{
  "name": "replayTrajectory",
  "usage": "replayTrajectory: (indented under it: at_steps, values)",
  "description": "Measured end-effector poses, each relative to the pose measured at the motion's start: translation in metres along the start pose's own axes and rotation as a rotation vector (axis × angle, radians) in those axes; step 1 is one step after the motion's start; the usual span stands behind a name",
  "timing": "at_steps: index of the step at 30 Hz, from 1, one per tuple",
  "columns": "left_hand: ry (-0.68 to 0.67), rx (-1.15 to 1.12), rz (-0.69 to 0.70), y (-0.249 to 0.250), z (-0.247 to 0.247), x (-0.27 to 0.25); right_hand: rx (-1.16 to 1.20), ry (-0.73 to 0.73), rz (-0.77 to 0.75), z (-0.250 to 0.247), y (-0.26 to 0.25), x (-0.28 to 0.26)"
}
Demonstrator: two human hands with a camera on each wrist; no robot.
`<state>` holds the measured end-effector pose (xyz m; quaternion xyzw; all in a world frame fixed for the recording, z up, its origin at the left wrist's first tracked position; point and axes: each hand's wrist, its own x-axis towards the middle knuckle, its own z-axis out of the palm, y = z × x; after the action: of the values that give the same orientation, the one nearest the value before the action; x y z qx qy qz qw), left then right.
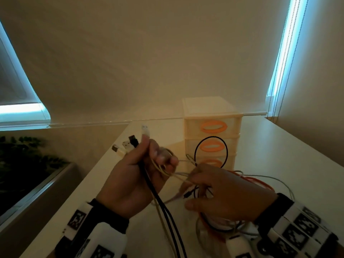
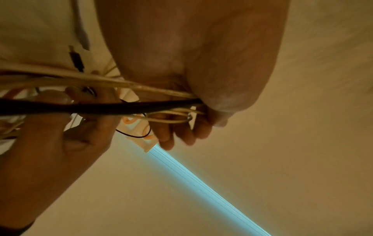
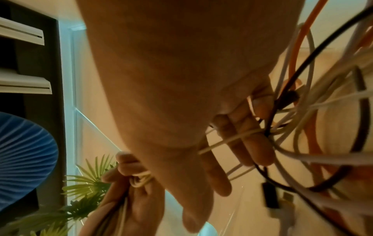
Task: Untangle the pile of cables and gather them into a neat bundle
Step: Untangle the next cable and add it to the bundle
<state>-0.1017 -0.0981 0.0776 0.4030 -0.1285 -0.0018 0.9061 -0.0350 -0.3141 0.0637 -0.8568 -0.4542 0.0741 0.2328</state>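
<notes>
Left hand [image 1: 134, 175]: my grip clamped round gathered cables [image 1: 149, 181], plugs up.
Right hand [image 1: 221, 190]: my grip pinching tangled strands [image 1: 188, 175].

Bare worktop [image 1: 96, 183] lies open to the left of the left hand [image 1: 134, 181], out to the near-left edge. Straight behind both hands a three-drawer plastic organiser [image 1: 212, 131] stands upright on the worktop, blocking the way forward; a black cable loop [image 1: 211, 151] hangs in front of its drawers. To the right of the organiser the worktop [image 1: 279, 146] is open as far as the wall. Under and around the right hand [image 1: 221, 190], orange, white and black cables [image 1: 260, 185] sprawl in loops. The window blind [image 1: 149, 62] closes off the back edge.
</notes>
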Motion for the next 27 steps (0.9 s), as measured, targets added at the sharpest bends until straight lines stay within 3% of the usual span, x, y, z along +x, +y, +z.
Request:
replayTrajectory:
  at_steps: [5, 11, 15, 17, 19, 21, 24, 27]
  values:
    - [0.02, -0.199, 0.121, 0.017, -0.016, 0.003, -0.011, 0.301, -0.013, 0.009, 0.016, 0.008]
    - [-0.093, -0.233, 0.178, 0.043, -0.028, -0.003, -0.013, 0.62, -0.075, 0.006, 0.014, 0.011]
    - [0.096, -0.152, 0.268, 0.048, -0.031, -0.005, 0.052, 0.743, -0.12, -0.002, 0.015, 0.007]
    - [0.123, -0.175, 0.307, 0.055, -0.037, -0.007, 0.022, 0.79, -0.104, -0.007, 0.018, 0.004]
    - [0.095, -0.233, 0.301, 0.058, -0.041, -0.008, -0.208, 0.787, -0.035, -0.01, 0.024, 0.002]
    - [0.084, -0.247, 0.284, 0.053, -0.042, -0.007, -0.327, 0.671, 0.088, -0.011, 0.031, 0.0]
    - [0.124, -0.175, 0.278, 0.043, -0.035, -0.004, -0.271, 0.466, 0.248, -0.013, 0.039, -0.004]
    - [0.16, -0.136, 0.281, 0.042, -0.032, -0.004, -0.191, 0.459, 0.279, -0.014, 0.041, -0.006]
